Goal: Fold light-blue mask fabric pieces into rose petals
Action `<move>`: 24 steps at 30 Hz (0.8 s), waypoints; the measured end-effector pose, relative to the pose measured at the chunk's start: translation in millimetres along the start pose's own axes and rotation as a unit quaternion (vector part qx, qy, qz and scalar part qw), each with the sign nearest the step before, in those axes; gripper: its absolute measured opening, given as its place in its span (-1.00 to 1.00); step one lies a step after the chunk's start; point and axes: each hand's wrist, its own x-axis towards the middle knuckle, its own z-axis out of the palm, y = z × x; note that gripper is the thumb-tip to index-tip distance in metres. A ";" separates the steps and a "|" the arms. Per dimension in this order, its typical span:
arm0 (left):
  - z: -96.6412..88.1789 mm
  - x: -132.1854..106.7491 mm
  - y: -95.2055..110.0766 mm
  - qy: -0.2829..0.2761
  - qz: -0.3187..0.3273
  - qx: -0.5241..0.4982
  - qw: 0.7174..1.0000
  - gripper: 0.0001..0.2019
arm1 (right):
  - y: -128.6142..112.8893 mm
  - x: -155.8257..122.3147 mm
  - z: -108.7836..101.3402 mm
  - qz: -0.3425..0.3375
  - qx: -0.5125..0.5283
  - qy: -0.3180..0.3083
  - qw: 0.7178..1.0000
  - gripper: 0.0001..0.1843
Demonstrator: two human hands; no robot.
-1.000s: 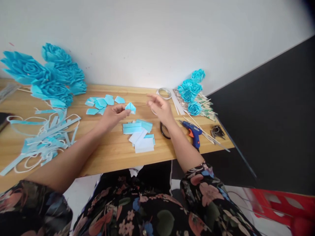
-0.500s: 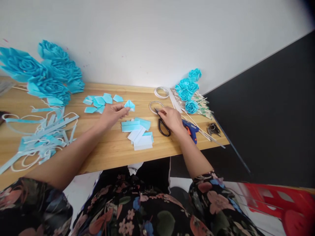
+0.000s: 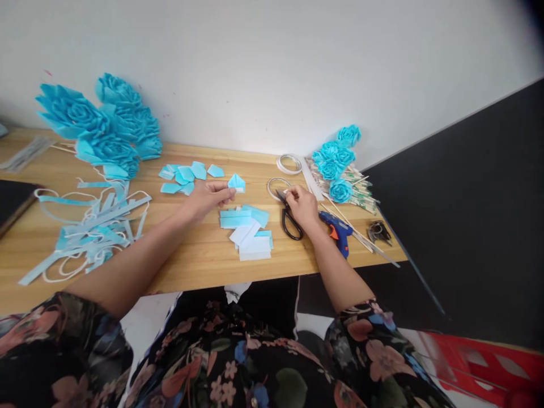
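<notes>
My left hand pinches a small folded blue paper piece just above the wooden table. My right hand rests on the table with its fingers closed around the black scissors, near a roll of white tape. Between the two hands lies a stack of blue and white paper rectangles.
Large blue paper roses and loose blue strips lie at the left. Folded blue petals sit behind my left hand. On the right are small blue roses on sticks, a blue glue gun, another tape roll. A red crate stands on the floor.
My right hand came down from the air onto the table and closed on the scissors. My left hand kept hold of the folded blue piece.
</notes>
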 end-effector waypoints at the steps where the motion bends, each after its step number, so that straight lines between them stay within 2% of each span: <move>1: 0.2 -0.3 0.6 0.000 -0.001 -0.001 1.000 -0.73 | -1.1 0.2 -0.9 0.014 0.032 0.003 0.999 -0.76; 6: 0.7 -1.5 2.1 -0.017 0.002 0.002 1.000 -0.72 | -22.1 -2.5 -8.8 0.024 0.230 -0.022 0.973 -0.72; 9: 1.0 -1.2 0.8 -0.027 0.005 -0.002 1.000 -0.70 | -38.0 -1.4 -8.6 0.004 0.292 -0.055 0.955 -0.70; 16: 1.4 -2.3 2.8 -0.032 0.002 -0.011 0.999 -0.72 | -66.7 10.6 -2.9 -0.023 0.334 -0.095 0.937 -0.75; 19: 1.0 -2.5 1.2 -0.040 0.004 -0.015 0.999 -0.73 | -77.4 18.0 -3.1 -0.058 0.339 -0.115 0.932 -0.78; 24: 0.2 -1.5 -1.4 -0.043 0.007 -0.026 0.999 -0.74 | -86.0 23.8 6.1 -0.108 0.324 -0.096 0.935 -0.70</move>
